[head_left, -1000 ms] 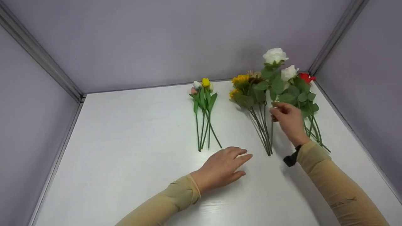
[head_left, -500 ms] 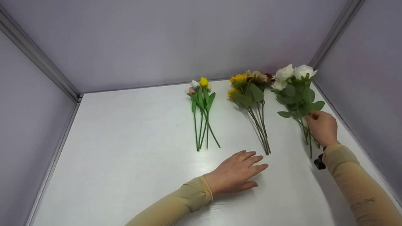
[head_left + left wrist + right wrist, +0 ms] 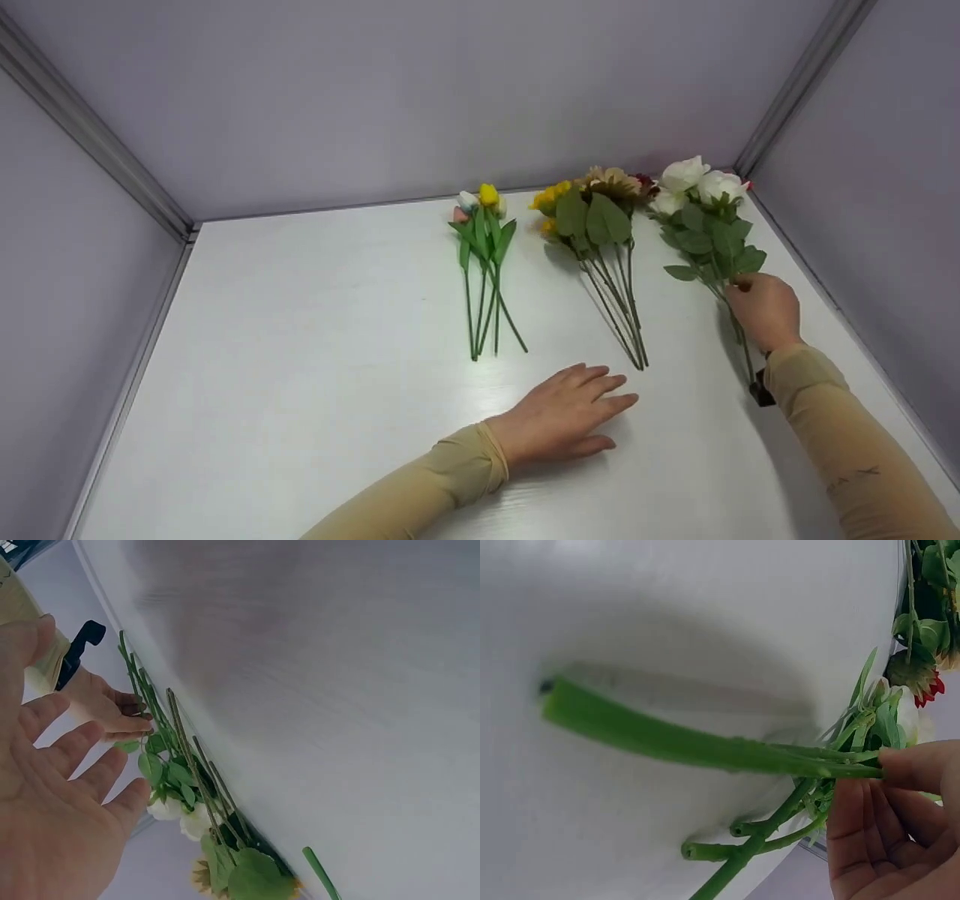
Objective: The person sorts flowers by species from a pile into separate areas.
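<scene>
My right hand (image 3: 766, 307) pinches a green stem (image 3: 660, 741) of a white rose between thumb and forefinger. That rose lies among other white roses (image 3: 722, 186) at the table's right side; a bit of red shows behind them. In the right wrist view, several other stem ends sit beside the pinched one. My left hand (image 3: 562, 416) hovers or rests over the table with its fingers spread, holding nothing; whether it touches the surface I cannot tell. Just beyond it are the stems of a bunch with sunflowers (image 3: 551, 196) and a beige bloom (image 3: 611, 181).
Tulips (image 3: 484, 232) in yellow, white and pink lie left of the sunflower bunch, their stems crossing. A white table (image 3: 300, 337) stretches out to the left. Grey panels (image 3: 450, 97) enclose it at the back and both sides.
My right hand has carried a white rose rightward and down onto the other roses. My left hand has shifted slightly right. The sunflower heads have tilted a little to the left.
</scene>
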The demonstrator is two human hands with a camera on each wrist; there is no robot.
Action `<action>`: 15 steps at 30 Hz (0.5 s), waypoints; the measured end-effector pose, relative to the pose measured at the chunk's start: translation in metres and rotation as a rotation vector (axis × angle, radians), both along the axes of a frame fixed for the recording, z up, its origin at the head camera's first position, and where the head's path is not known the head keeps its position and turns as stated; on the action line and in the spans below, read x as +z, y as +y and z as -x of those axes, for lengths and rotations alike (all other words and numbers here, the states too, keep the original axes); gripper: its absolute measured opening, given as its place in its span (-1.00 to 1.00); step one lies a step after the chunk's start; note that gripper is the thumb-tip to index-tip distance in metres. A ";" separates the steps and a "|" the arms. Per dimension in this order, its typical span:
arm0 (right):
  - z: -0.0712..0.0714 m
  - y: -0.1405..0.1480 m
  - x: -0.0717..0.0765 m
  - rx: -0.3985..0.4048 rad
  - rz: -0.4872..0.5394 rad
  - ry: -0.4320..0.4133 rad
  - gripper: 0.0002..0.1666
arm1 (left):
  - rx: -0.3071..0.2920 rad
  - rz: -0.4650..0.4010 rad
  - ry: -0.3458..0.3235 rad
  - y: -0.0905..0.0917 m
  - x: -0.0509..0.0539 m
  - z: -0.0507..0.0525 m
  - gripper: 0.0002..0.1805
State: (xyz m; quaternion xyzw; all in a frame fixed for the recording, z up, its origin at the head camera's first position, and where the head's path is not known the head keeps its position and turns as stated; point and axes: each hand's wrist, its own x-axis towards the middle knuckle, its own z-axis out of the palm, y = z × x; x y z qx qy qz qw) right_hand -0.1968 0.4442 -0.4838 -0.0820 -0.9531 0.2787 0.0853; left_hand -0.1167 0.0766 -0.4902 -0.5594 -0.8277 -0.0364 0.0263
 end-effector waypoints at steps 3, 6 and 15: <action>-0.001 0.000 0.000 -0.007 0.011 -0.007 -0.53 | 0.000 0.003 -0.013 -0.001 0.000 0.000 -0.26; -0.002 0.000 0.001 -0.013 0.016 -0.003 -0.53 | -0.002 0.009 -0.015 -0.002 0.000 0.000 -0.26; -0.005 0.002 0.000 -0.054 0.024 0.003 -0.50 | 0.004 0.020 -0.034 -0.003 -0.002 0.001 -0.27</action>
